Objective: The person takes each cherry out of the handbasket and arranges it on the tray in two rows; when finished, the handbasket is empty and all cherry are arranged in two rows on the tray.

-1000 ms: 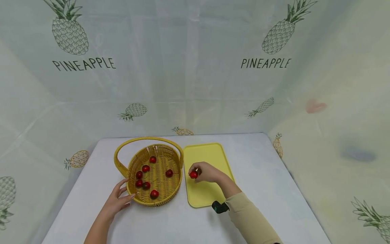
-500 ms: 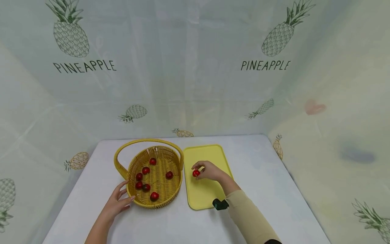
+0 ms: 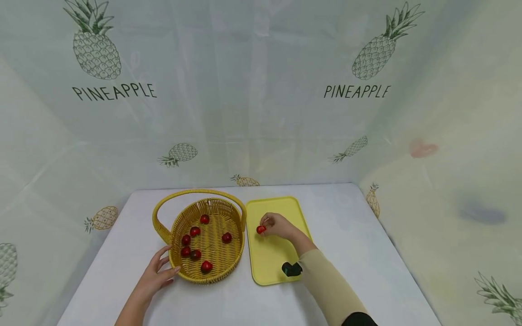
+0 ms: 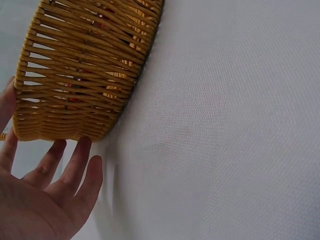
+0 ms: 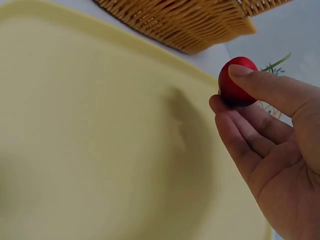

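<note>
White table (image 3: 359,240); right fingers (image 5: 235,141) pinching red fruit (image 5: 232,89) over tray (image 3: 267,267); left fingers (image 4: 75,162) splayed against basket (image 3: 216,256).

A golden-brown wicker basket (image 4: 85,50) is being seen from outside, its woven wall being spread across the far left. Its edge is being met by the fingers (image 4: 50,157) of the left hand (image 4: 47,195), which is being held at the near left with its palm exposed and its fingers parted. Small red patches (image 4: 73,99) are being glimpsed through gaps in the weave, too covered to be identified. The right side is being filled by a white textured surface (image 4: 230,125).
</note>
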`<state>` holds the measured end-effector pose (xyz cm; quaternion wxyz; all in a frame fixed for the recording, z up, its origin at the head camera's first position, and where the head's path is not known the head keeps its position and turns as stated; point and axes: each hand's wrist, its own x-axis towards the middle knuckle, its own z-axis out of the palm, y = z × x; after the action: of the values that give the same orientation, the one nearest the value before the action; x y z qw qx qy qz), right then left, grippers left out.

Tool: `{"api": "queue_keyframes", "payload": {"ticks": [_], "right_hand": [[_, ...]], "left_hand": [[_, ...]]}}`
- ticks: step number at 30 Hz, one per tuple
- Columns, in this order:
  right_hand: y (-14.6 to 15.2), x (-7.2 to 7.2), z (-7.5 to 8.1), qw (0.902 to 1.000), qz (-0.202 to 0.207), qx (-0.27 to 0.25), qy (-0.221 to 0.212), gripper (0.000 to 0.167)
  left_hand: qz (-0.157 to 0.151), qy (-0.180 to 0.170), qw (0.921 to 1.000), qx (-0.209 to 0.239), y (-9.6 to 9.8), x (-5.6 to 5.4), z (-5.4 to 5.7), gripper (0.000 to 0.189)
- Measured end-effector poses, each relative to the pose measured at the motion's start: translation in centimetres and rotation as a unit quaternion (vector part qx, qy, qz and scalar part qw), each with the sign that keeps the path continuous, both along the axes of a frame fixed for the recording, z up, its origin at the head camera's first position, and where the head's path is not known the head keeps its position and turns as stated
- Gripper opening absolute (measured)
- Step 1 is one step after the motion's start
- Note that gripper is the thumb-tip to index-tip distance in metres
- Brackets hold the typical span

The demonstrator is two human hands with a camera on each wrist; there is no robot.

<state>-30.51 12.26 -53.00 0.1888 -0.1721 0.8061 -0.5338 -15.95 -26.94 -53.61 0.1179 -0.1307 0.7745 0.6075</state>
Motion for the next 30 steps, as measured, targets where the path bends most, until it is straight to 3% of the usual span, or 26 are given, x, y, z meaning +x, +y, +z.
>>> {"api": "queue_keyframes", "payload": {"ticks": [5, 12, 30], "right_hand": [[-0.3, -0.7, -0.5, 0.9999, -0.011, 0.004, -0.007, 0.022], [-0.5, -1.8, -1.3, 0.9974, -0.048, 0.05, 0.022, 0.02], [-2.1, -3.6, -2.9, 0.9913, -0.131, 0.012, 0.004, 0.024]], "left_hand": [[0.002, -0.003, 1.0, -0.004, 0.0, 0.2, 0.0, 0.086], [0.001, -0.006, 1.0, -0.006, -0.1, 0.0, -0.2, 0.085], [0.005, -0.003, 0.9999, -0.008, 0.1, -0.1, 0.2, 0.083]]}}
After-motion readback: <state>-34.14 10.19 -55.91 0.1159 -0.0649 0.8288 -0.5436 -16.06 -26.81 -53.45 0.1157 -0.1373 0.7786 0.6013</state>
